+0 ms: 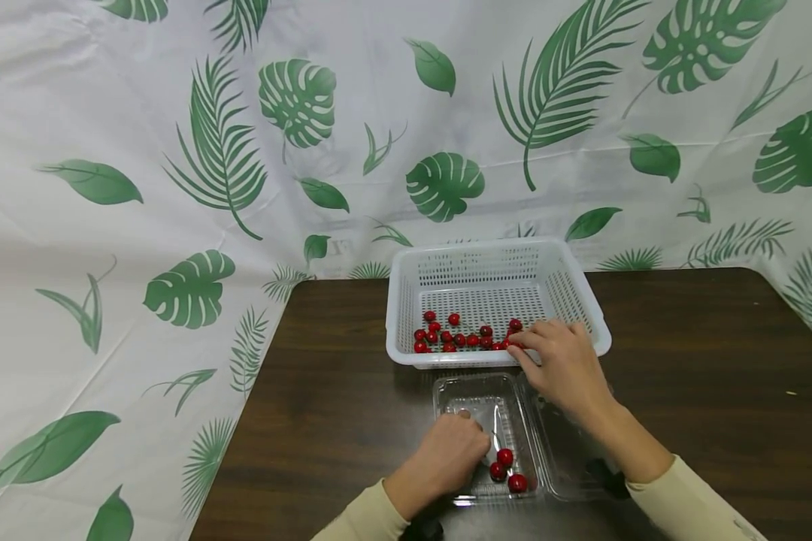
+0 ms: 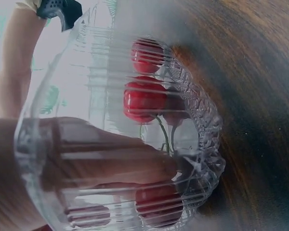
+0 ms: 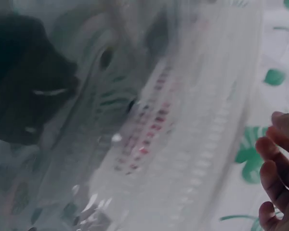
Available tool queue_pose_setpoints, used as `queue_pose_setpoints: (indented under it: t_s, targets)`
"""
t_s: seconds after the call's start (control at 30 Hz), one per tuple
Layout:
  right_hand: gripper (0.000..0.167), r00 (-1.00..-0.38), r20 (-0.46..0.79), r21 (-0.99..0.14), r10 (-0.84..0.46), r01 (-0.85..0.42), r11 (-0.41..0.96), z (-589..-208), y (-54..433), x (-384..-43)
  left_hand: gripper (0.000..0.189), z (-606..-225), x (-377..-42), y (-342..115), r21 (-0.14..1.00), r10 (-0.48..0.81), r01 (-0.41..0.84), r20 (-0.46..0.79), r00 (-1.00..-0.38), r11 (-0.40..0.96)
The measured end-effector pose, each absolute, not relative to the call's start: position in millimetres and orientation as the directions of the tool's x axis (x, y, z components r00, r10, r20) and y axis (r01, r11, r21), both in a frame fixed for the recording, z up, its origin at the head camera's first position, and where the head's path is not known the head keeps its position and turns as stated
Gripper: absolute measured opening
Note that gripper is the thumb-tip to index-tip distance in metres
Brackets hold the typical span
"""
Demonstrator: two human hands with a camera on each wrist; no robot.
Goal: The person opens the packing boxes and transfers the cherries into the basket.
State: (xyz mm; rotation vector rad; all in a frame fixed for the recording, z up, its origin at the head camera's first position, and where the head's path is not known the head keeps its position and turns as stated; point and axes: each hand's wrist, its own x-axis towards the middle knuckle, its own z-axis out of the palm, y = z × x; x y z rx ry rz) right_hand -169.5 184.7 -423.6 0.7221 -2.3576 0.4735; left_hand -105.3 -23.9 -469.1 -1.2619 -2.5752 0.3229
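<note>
A clear plastic clamshell box (image 1: pixel 537 451) lies open on the table. My left hand (image 1: pixel 449 451) reaches down into its left half, fingers bent, pinching a cherry (image 2: pixel 159 206) that the hand hides from above. Several red cherries (image 1: pixel 517 483) with thin green stems lie beside it in the box. In the left wrist view they show through the ridged wall. My right hand (image 1: pixel 562 364) reaches over the near rim of a white slotted basket (image 1: pixel 406 300), fingertips at the cherries in its right front corner. Its fingers look loosely bent and apart in the right wrist view.
More cherries (image 1: pixel 459 340) lie along the basket's near side. The box's other half (image 1: pixel 568 451) lies flat under my right forearm. The dark wooden table (image 1: pixel 338 361) meets a white leaf-patterned cloth (image 1: pixel 352 98) at the back and left.
</note>
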Motion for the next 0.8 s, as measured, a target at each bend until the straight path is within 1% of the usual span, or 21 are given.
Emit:
queue_pose_setpoints:
  t_s: [0.1, 0.17, 0.27, 0.33, 0.4, 0.53, 0.6, 0.67, 0.8]
  targets:
    - [0.012, -0.599, 0.627, -0.097, -0.497, -0.694, 0.714, -419.0, 176.0, -159.1, 0.02, -468.8, -105.8, -24.5, -0.313, 0.798, 0.739, 0.129, -0.589, 0.596]
    - [0.012, -0.581, 0.547, -0.06, -0.603, -0.745, 0.664, -417.6, 170.2, -150.5, 0.018, -468.6, -106.1, -25.1, -0.32, 0.8, 0.739, 0.133, -0.585, 0.593]
    - [0.014, -0.595, 0.337, -0.032, -0.73, -0.782, 0.622, -417.6, 162.6, -136.0, 0.017, -468.7, -106.0, -26.2, -0.33, 0.804, 0.738, 0.146, -0.577, 0.589]
    - [0.018, -0.604, 0.214, -0.006, -0.768, -0.787, 0.617, -419.7, 157.7, -126.9, 0.017, -468.7, -105.8, -26.9, -0.33, 0.804, 0.737, 0.157, -0.574, 0.59]
    - [0.021, -0.612, 0.135, 0.037, -0.779, -0.783, 0.621, -423.2, 153.4, -118.8, 0.017, -468.9, -105.7, -27.4, -0.33, 0.803, 0.735, 0.163, -0.574, 0.593]
    - [0.026, -0.624, 0.089, 0.146, -0.776, -0.763, 0.63, -432.0, 145.2, -108.4, 0.017, -469.2, -105.3, -27.4, -0.324, 0.801, 0.736, 0.153, -0.579, 0.594]
    - [0.026, -0.634, 0.074, 0.178, -0.77, -0.751, 0.636, -435.9, 142.5, -106.7, 0.016, -469.5, -105.1, -27.3, -0.321, 0.8, 0.738, 0.145, -0.582, 0.594]
    - [0.027, -0.646, 0.066, 0.188, -0.761, -0.741, 0.645, -439.2, 141.2, -106.9, 0.016, -469.8, -105.1, -27.1, -0.314, 0.798, 0.738, 0.14, -0.586, 0.597]
    - [0.028, -0.656, 0.087, 0.17, -0.75, -0.732, 0.66, -446.6, 141.8, -110.1, 0.016, -469.6, -105.6, -26.3, -0.303, 0.792, 0.736, 0.149, -0.592, 0.606]
